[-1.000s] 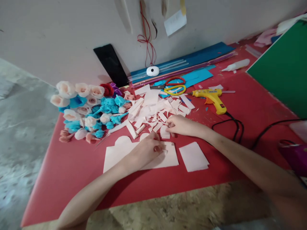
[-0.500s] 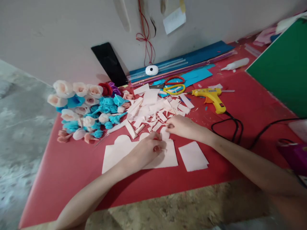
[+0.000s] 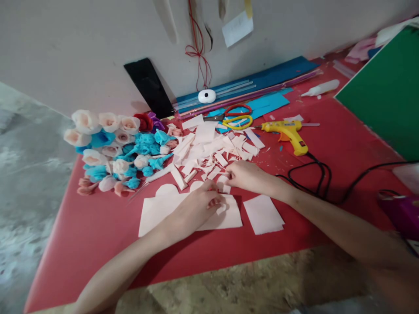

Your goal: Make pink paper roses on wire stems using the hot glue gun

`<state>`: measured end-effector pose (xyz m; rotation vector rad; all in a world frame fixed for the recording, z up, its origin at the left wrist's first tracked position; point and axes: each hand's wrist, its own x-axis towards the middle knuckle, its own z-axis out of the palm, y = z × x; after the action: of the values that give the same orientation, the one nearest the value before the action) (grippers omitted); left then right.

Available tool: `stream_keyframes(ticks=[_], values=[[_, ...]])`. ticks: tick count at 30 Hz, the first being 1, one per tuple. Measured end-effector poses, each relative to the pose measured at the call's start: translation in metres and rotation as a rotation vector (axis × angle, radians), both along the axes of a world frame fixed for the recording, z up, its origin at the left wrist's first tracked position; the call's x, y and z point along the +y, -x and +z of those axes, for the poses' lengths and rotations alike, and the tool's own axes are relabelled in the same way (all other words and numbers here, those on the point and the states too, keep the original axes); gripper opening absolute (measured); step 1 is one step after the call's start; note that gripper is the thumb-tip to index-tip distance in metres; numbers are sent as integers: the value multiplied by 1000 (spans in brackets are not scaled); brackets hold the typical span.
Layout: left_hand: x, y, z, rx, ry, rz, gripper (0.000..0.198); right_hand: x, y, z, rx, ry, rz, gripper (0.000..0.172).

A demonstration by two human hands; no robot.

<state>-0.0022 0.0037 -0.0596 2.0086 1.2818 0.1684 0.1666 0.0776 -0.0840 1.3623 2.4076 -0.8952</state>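
My left hand (image 3: pixel 196 206) is closed over the right part of a row of pale paper pieces (image 3: pixel 160 207), some with rounded tops. Under its curled fingers shows a small pale scrap that looks pinched at the fingertips, its shape partly hidden. My right hand (image 3: pixel 247 178) pinches the edge of a cream paper petal (image 3: pixel 224 185) with a rounded top, just beyond the row. Squared pale paper sheets (image 3: pixel 263 213) lie stacked to the right. Cut paper scraps (image 3: pixel 209 148) are heaped behind both hands.
Paper flowers (image 3: pixel 114 148) crowd the left of the red table (image 3: pixel 98 231). Behind the scraps lie scissors (image 3: pixel 238 117), with a yellow glue gun (image 3: pixel 290 133) and its looped black cord farther right. A green board (image 3: pixel 386 96) stands at the right, near a white glue bottle (image 3: pixel 321 88).
My right hand has shifted slightly down and left, with the petal lower beside my left hand. A pale scrap shows more clearly under my left fingers.
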Motion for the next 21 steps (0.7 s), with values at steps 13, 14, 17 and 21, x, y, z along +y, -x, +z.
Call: stream_keyframes(ticks=[13,14,17,21], values=[[-1,2,6,45,-55,53,14,3,-1,12,141,-22,13,30],[-2,0,10,71,-64,50,14,4,-2,14,146,-22,17,29],[-12,-6,20,65,-19,-6,13,3,-5,16,143,-24,26,25],[-25,-15,24,-23,115,-81,15,0,-5,11,127,-6,54,26]])
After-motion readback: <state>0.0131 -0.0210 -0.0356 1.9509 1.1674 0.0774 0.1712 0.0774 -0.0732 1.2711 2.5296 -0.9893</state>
